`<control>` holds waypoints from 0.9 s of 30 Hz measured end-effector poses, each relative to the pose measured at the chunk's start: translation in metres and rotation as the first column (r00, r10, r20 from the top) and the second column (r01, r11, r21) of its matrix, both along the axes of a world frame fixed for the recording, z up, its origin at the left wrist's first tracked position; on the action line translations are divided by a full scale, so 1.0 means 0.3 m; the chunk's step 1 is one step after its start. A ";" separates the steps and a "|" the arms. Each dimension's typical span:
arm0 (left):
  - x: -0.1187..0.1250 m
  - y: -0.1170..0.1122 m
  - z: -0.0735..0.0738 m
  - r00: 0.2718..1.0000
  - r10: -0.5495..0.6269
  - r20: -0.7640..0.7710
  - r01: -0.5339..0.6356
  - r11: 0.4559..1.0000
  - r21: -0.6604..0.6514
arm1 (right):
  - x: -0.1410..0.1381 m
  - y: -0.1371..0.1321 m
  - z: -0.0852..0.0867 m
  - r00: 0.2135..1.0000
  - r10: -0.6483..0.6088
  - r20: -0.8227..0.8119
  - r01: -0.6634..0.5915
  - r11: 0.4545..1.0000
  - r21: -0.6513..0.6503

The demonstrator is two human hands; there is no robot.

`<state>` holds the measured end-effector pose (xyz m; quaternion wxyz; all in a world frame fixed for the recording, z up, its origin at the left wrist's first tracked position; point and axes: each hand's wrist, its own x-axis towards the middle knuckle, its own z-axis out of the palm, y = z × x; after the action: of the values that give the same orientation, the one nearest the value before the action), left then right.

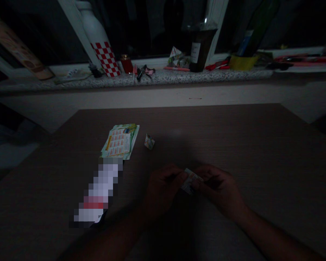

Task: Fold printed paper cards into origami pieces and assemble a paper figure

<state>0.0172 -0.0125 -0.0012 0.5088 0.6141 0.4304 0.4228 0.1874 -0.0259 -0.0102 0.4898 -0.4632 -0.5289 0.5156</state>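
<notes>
Between my two hands is a small folded piece of printed paper [189, 180], pale with faint coloured print. My left hand [164, 185] pinches its left side between thumb and fingers. On the right side, my right hand [220, 183] grips it, thumb toward me. The light is dim, so the exact folds are hard to make out. Beyond my left hand stands a little folded paper piece [149, 141] on the table. Farther left lies a stack of printed leaflets [119, 142], green and white with orange print.
A pixelated phone-like lit object [99, 192] lies left of my left arm on the wooden table [222, 130]. Along the granite windowsill [157, 77] stand a red-and-white checkered bottle [105, 54], a dark labelled container [201, 50], a yellow pot [243, 62] and small clutter.
</notes>
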 end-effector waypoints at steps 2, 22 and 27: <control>0.001 -0.003 0.004 1.000 -0.001 -0.014 0.001 1.000 0.015 | -0.002 0.000 -0.005 0.997 0.063 0.032 -0.063 0.998 -0.014; 0.002 -0.007 0.018 0.999 -0.003 -0.042 0.002 1.000 -0.002 | 0.017 -0.003 0.008 0.991 0.124 0.051 -0.123 0.992 -0.009; -0.003 -0.006 0.019 1.000 0.016 -0.024 -0.016 1.000 -0.012 | 0.027 0.002 0.015 0.986 0.163 0.032 -0.162 0.986 -0.030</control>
<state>0.0162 -0.0143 0.0044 0.5038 0.6125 0.4439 0.4170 0.1955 -0.0252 -0.0055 0.4305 -0.4340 -0.5661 0.5530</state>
